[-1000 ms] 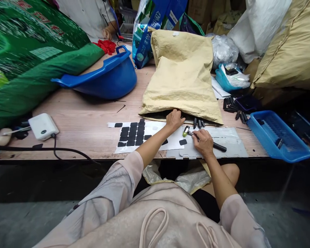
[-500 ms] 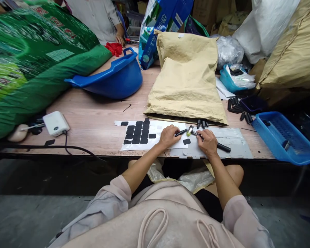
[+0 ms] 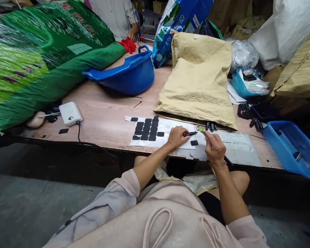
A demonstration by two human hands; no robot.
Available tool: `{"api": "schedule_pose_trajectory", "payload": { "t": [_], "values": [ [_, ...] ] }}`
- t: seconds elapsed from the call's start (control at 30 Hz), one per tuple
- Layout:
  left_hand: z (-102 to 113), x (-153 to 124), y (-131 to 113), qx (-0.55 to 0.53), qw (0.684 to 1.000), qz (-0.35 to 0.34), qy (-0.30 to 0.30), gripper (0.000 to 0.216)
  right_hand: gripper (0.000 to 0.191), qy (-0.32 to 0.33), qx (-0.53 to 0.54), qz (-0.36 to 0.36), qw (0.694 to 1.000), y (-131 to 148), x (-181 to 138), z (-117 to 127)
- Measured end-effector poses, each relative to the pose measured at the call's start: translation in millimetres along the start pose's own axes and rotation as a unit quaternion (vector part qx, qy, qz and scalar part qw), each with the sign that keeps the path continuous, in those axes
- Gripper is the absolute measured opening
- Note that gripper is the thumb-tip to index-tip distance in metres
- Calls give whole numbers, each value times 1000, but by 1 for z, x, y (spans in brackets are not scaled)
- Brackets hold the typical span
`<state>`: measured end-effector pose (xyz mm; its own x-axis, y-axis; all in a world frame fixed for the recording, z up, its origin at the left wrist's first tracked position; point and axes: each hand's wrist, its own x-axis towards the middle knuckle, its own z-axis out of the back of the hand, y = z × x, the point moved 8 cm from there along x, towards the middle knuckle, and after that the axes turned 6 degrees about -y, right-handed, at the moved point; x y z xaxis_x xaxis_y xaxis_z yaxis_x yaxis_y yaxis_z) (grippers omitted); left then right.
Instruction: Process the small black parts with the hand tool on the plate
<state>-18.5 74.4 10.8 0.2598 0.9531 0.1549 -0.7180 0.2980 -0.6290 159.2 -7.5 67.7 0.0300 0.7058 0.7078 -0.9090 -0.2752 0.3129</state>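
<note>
My left hand [image 3: 177, 137] rests over the right part of a white sheet [image 3: 167, 141], fingers closed on a slim black pen-shaped piece [image 3: 190, 133] that points right. In my right hand [image 3: 215, 147] is a small hammer [image 3: 200, 128] with a yellow-green face on its head. Its black handle [image 3: 228, 160] sticks out below the palm, and the head is close to the tip of the black piece. Rows of black rounded stickers [image 3: 146, 129] cover part of the sheet. One loose black sticker [image 3: 194, 142] lies between my hands.
Several black parts [image 3: 212, 126] lie by the tan paper sack [image 3: 198, 82]. A blue basket [image 3: 294, 148] stands at right, a blue basin [image 3: 126, 77] at back left. A white power bank [image 3: 70, 113] has a cable. Another person's hand [image 3: 131, 34] is across the table.
My right hand has turned upright and lifted the hammer, its handle now dropping toward the table edge. The left hand keeps its grip on the black piece. The whole view has shifted.
</note>
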Motion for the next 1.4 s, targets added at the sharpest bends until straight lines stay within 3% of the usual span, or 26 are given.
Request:
{"api": "schedule_pose_trajectory", "payload": {
  "t": [0.13,0.63,0.83,1.0,1.13,1.4],
  "values": [
    [-1,0,0,-3,1000,-1,0,14,36,35,24,-14,999,15,-2,-6],
    [-4,1,3,-8,1000,9,-8,16,34,85,55,-36,994,25,-10,-20],
    [-3,1,-1,-13,1000,1,-11,15,31,68,24,-51,996,-10,-6,-20],
    [-1,0,-1,-19,1000,4,-13,15,24,81,-33,3,996,-45,-5,-20],
    [2,-2,-4,-22,1000,5,-10,15,23,80,-28,35,996,-53,-10,-22],
    [7,-1,-1,-28,999,11,-22,11,20,66,-36,-10,997,-57,-13,-26]
  ]
}}
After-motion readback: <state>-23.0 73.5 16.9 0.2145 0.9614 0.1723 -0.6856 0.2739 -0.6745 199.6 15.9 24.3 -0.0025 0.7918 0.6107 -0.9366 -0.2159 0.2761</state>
